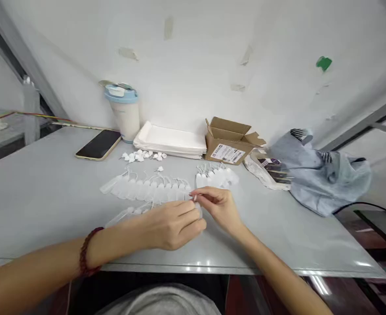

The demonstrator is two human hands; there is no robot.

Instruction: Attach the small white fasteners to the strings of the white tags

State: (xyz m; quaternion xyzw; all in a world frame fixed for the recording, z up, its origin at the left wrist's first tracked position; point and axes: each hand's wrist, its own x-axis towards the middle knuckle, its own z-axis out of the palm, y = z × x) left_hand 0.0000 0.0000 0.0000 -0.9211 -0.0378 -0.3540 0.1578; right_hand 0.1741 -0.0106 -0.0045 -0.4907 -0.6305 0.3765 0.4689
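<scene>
Fingertips meet at a small white piece, pinched between a left hand and a right hand, most of it lost behind the fingers. Beyond the left hand lies a row of translucent tags; a nearer row is partly hidden by that arm. Past the right hand, an open carton bears a label too small to read.

It looks like a workshop bench for small handwork: around the cardboard box are a grey worktop beneath, rows of corded white tags front-left, stacked white packets left, and a tape-marked wall behind.
</scene>
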